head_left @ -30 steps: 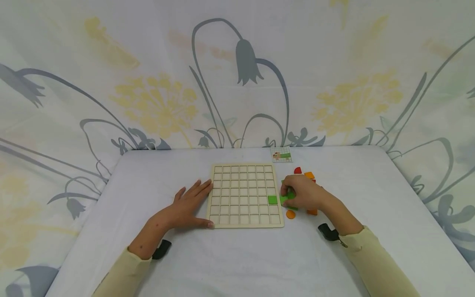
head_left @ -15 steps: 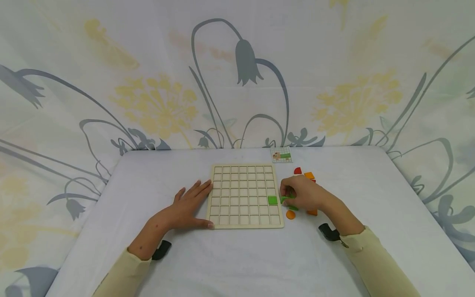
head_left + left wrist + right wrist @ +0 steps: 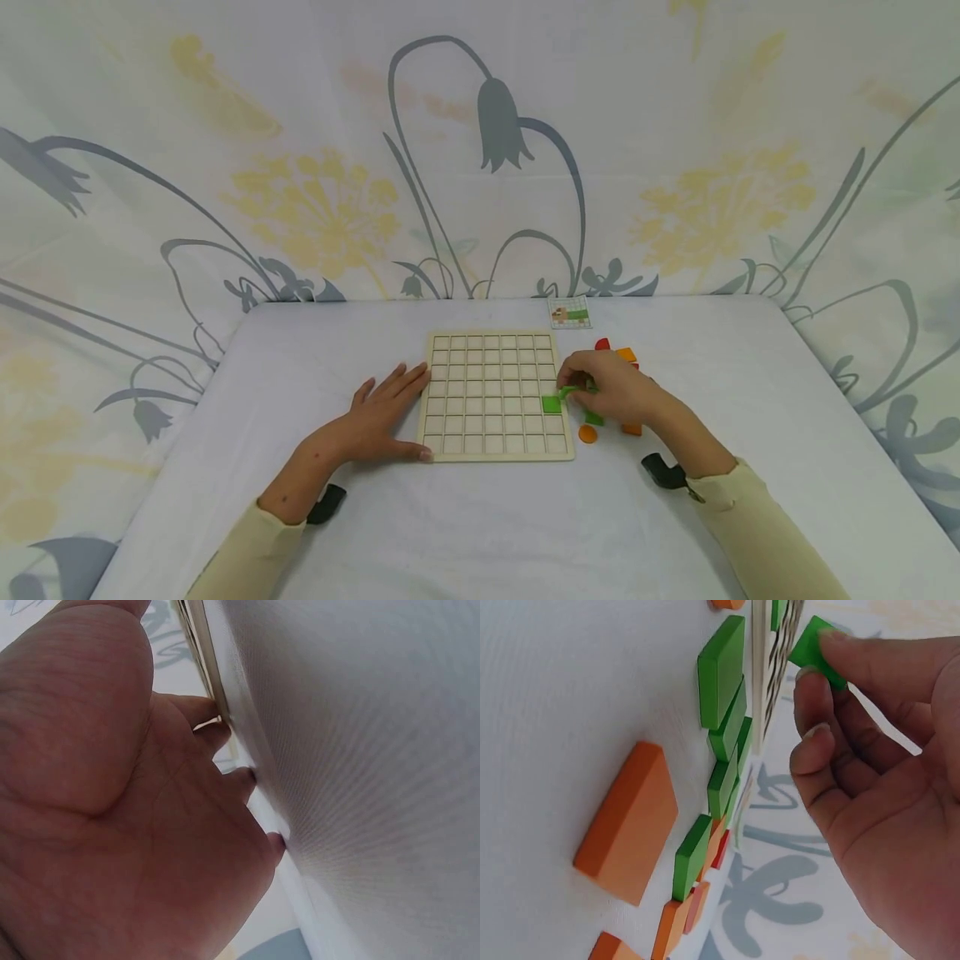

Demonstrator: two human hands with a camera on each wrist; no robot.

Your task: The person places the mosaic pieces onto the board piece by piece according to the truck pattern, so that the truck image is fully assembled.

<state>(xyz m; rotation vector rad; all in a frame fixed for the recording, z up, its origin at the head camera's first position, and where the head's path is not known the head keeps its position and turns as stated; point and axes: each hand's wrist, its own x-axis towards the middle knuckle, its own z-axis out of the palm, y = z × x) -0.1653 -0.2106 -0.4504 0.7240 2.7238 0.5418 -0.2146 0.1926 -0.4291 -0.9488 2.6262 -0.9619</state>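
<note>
A pale wooden grid board (image 3: 491, 397) lies on the white table, with one green square tile (image 3: 551, 405) set in a cell of its right column. My left hand (image 3: 382, 421) rests against the board's left edge, fingers spread and straight; the left wrist view shows its fingertips (image 3: 244, 777) down at the cloth. At the board's right edge, my right hand (image 3: 611, 387) pinches another green tile (image 3: 814, 652) between thumb and forefinger. That tile is raised off the table in the right wrist view. Below this hand, more green tiles (image 3: 721, 671) lie on the cloth.
Orange tiles (image 3: 630, 821) and red pieces (image 3: 602, 343) lie scattered around the right hand, partly hidden by it. An orange round piece (image 3: 587, 434) sits near the board's lower right corner. Behind the board is a small picture card (image 3: 569, 312). A flower-patterned cloth (image 3: 480, 150) rises at the back.
My right hand has picked a green tile up from the pile and shifted slightly left, to the board's edge. The left hand and the board have stayed put.
</note>
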